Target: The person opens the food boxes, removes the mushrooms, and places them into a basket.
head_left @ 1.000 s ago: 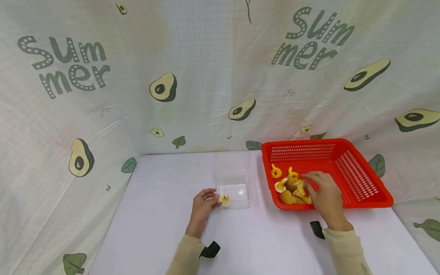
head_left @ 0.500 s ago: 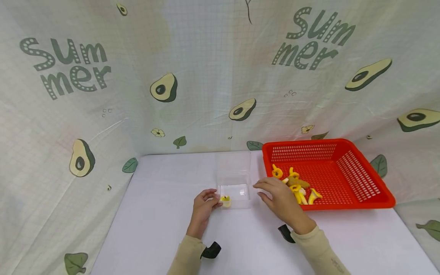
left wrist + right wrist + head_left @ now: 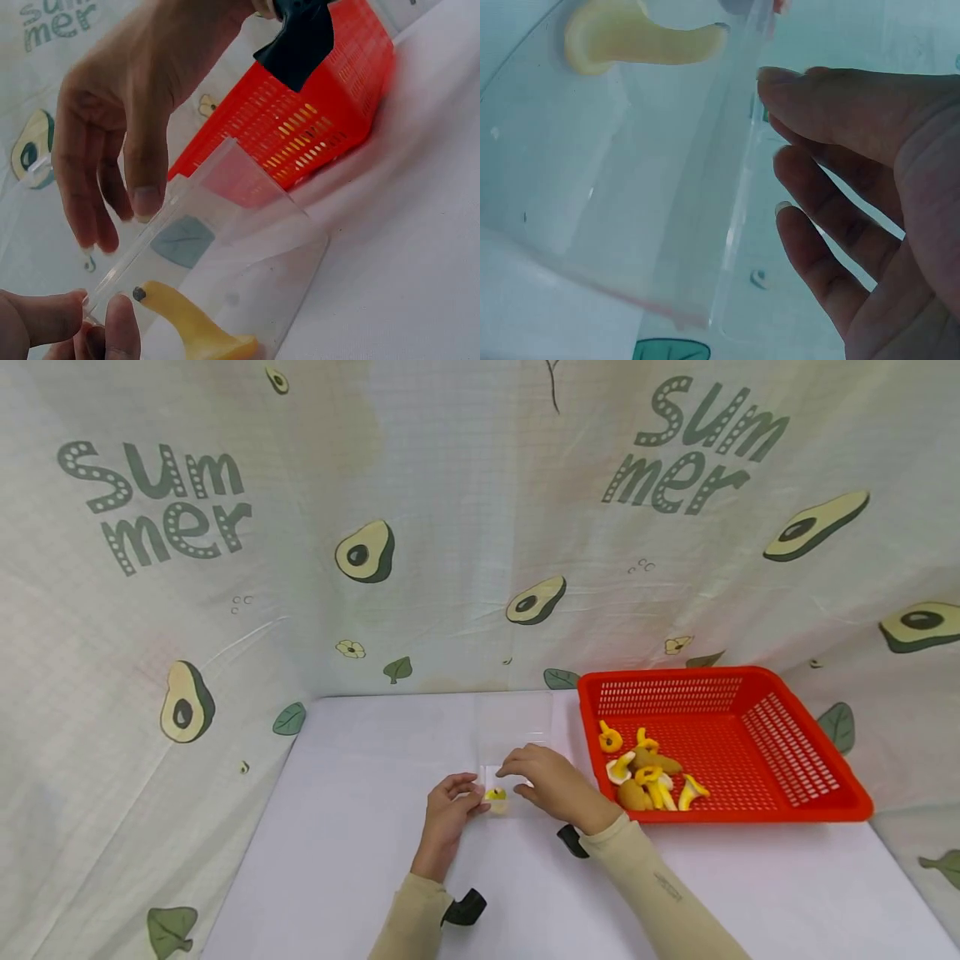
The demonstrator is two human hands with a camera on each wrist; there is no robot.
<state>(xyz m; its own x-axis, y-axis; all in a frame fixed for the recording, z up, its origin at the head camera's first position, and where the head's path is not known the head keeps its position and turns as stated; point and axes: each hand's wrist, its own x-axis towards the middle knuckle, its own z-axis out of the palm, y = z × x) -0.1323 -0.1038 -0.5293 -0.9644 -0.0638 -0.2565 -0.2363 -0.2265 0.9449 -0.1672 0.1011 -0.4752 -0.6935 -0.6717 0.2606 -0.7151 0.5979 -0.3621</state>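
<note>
A clear plastic box (image 3: 525, 810) with its lid raised at the back stands on the table. Inside lies one yellow mushroom (image 3: 187, 322) with a trumpet-shaped cap and a dark stem tip. My left hand (image 3: 448, 814) pinches the box's left rim between thumb and fingers. Over the right part of the box hangs my right hand (image 3: 558, 789), its fingers loosely bent. In the right wrist view, nothing shows between the right hand's thumb (image 3: 832, 105) and fingers. A red plastic basket (image 3: 757, 817) to the right holds several yellow mushrooms (image 3: 692, 791) and brown, rounded pieces (image 3: 635, 795).
The table (image 3: 360, 827) has a white cover, and a printed cloth (image 3: 442, 527) with avocados hangs behind it. The basket's left wall stands close to the box. A black camera mount (image 3: 465, 907) sits at each wrist.
My right hand has left the basket and moved left to above the box. One yellow mushroom now lies apart in the basket. My left hand stays at the box's rim.
</note>
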